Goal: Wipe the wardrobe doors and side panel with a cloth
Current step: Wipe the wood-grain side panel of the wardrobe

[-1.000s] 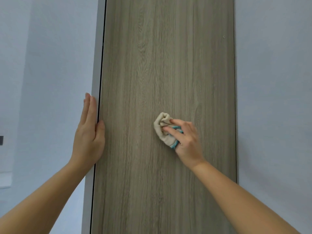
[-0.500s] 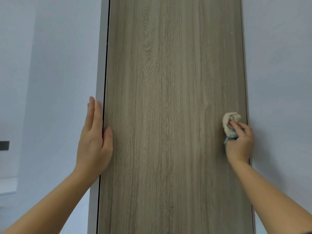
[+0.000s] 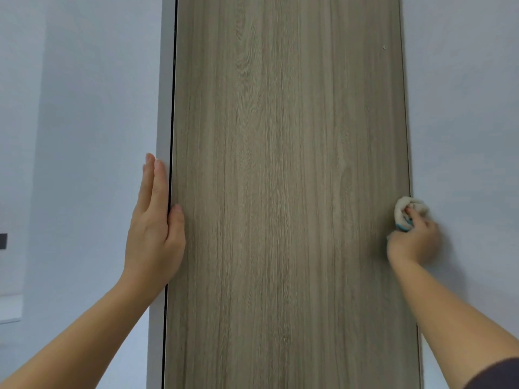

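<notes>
We see a tall wood-grain wardrobe panel point(image 3: 289, 192) filling the middle of the frame from top to bottom, with pale wall point(image 3: 463, 108) on both sides. A narrow white strip point(image 3: 165, 94) runs along the panel's left edge, and a thin dark gap separates the two.

At the middle left, the left hand point(image 3: 153, 234) lies flat with its fingers straight and together, pointing up. The fingers rest on the white strip and the thumb rests on the wood face just across the gap. It holds nothing.

At the middle right, the right hand point(image 3: 412, 242) grips a bunched cloth point(image 3: 401, 210), its fingers curled round it. The cloth is cream with a bit of blue showing under the fingers. It is pressed against the panel's right edge, where wood meets wall, and part of it lies over the wall. This hand is slightly blurred.

A dark sleeve point(image 3: 497, 374) shows in the lower right corner, and a white ledge point(image 3: 9, 310) sits at the lower left edge.
</notes>
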A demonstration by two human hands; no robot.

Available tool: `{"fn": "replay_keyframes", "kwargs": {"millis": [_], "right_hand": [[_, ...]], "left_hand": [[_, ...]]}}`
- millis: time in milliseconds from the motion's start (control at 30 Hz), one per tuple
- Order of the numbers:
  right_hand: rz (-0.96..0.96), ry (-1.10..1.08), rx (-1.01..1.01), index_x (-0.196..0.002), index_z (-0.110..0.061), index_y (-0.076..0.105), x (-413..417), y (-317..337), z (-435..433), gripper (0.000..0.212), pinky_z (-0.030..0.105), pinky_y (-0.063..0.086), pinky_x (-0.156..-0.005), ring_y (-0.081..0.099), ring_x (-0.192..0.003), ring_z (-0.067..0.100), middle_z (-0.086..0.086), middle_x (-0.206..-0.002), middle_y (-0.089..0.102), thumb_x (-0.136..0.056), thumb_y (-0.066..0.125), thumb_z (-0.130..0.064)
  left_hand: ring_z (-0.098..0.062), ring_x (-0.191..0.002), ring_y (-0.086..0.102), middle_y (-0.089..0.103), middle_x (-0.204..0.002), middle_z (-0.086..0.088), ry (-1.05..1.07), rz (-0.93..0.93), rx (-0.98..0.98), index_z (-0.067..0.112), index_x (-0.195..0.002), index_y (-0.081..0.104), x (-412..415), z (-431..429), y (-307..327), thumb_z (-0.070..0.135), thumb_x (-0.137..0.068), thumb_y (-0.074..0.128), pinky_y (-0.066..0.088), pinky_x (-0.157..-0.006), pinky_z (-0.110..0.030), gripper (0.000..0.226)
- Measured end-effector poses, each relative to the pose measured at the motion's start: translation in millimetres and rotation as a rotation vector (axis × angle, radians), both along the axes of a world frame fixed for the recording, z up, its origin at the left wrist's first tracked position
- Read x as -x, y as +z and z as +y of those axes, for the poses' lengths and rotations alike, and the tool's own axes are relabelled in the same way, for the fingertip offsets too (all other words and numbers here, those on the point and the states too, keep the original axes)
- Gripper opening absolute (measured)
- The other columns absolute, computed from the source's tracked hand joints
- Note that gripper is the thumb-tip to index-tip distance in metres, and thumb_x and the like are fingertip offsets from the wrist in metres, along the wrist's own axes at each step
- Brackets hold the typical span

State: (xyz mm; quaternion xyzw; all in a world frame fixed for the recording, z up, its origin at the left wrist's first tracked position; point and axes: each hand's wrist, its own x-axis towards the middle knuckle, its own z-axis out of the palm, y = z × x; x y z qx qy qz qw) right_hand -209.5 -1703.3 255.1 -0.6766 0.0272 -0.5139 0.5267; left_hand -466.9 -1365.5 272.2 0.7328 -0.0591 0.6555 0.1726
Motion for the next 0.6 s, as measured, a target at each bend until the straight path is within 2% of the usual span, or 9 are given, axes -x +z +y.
{"fn": "replay_keyframes", "kwargs": {"millis": [100,233,367,467,533,600], "right_hand": [[-0.023,0.061,-0.046,-0.131,-0.021,0.058,11.0,-7.0,15.9,0.059,0.026,0.035,-0.089,0.047,-0.114,0.033,0.016,-0.129,0.048,-0.080,0.053,0.010],[-0.128,0.118,-0.055,-0.129,-0.014,0.060,36.7,-19.9,44.5,0.060,0.031,0.041,-0.093,0.052,-0.106,0.031,0.013,-0.118,0.049,-0.077,0.053,0.015],[-0.276,0.207,0.085,-0.122,-0.009,0.064,78.5,-38.6,88.5,0.052,0.035,0.046,-0.087,0.053,-0.102,0.028,0.006,-0.114,0.049,-0.076,0.062,0.015],[-0.389,0.244,0.191,-0.118,-0.011,0.067,107.2,-49.2,125.7,0.052,0.038,0.049,-0.087,0.051,-0.103,0.027,0.006,-0.114,0.052,-0.073,0.065,0.015],[-0.441,0.245,0.242,-0.115,-0.013,0.069,124.9,-53.9,146.5,0.050,0.023,0.041,-0.093,0.050,-0.103,0.024,0.005,-0.113,0.054,-0.072,0.064,0.013],[-0.473,0.236,0.273,-0.113,-0.014,0.070,141.6,-56.3,163.3,0.050,0.006,0.030,-0.093,0.047,-0.103,0.020,0.005,-0.112,0.056,-0.072,0.064,0.014]], "left_hand": [[0.003,-0.145,-0.003,-0.002,-0.161,0.010,-0.023,0.004,0.008,0.017,-0.154,0.004,1.5,-0.2,-1.0,0.000,-0.100,0.034,0.001,-0.110,-0.002,0.064],[0.003,-0.145,-0.002,-0.001,-0.160,0.011,-0.047,0.002,0.020,0.018,-0.154,0.006,2.8,-1.8,-1.1,-0.002,-0.100,0.032,0.001,-0.110,-0.003,0.063],[0.004,-0.145,-0.001,0.000,-0.160,0.012,-0.054,0.004,0.028,0.018,-0.154,0.006,2.6,-1.8,-0.6,-0.002,-0.100,0.032,0.001,-0.110,-0.002,0.063],[0.004,-0.145,-0.002,-0.001,-0.160,0.012,-0.061,0.003,0.022,0.018,-0.154,0.005,3.2,-0.8,-0.9,-0.001,-0.101,0.031,0.001,-0.110,-0.002,0.062],[0.004,-0.145,-0.002,0.000,-0.160,0.012,-0.079,0.000,0.021,0.018,-0.154,0.006,3.3,-0.1,-1.6,-0.001,-0.101,0.031,0.001,-0.110,-0.002,0.062],[0.005,-0.145,-0.001,0.001,-0.160,0.011,-0.104,-0.005,0.019,0.018,-0.154,0.006,3.2,1.0,-2.2,-0.002,-0.101,0.031,0.002,-0.111,-0.004,0.062]]}}
